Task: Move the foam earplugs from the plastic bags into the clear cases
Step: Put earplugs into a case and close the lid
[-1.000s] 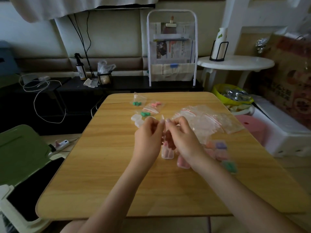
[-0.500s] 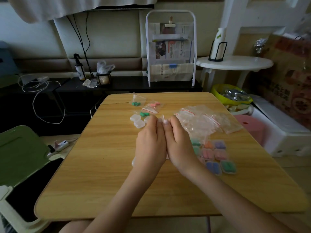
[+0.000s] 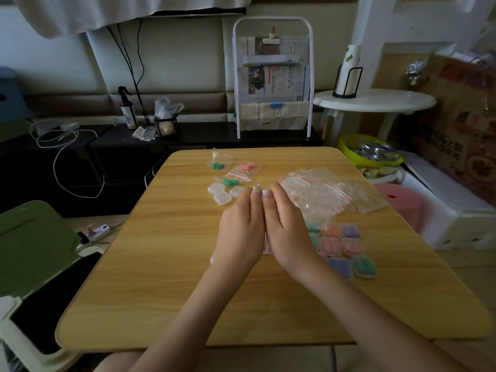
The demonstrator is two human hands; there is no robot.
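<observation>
- Left hand (image 3: 241, 232) and right hand (image 3: 287, 232) sit back-up at counter (image 3: 161, 277) centre, index fingers pressed side by side, fingertips pointing to 12 o'clock.
- Fingers look mostly straight. Something pale and pinkish shows in the gap under the palms, and a clear edge at the left wrist. Can't tell whether either hand grips it or just presses on it.
- Three empty clear cases (image 3: 222, 193) at 11 o'clock of the hands, just past the left fingertips.
- Three small bags with earplugs at 11–12 o'clock: green (image 3: 218, 163), pink (image 3: 245, 167), green (image 3: 230, 182).
- Pile of empty bags (image 3: 327, 191) at 1–2 o'clock, touching the right hand's far side.
- Filled cases (image 3: 346, 248) at 3–4 o'clock of the right hand, packed in a cluster: pink, purple, orange, green, blue plugs inside.
</observation>
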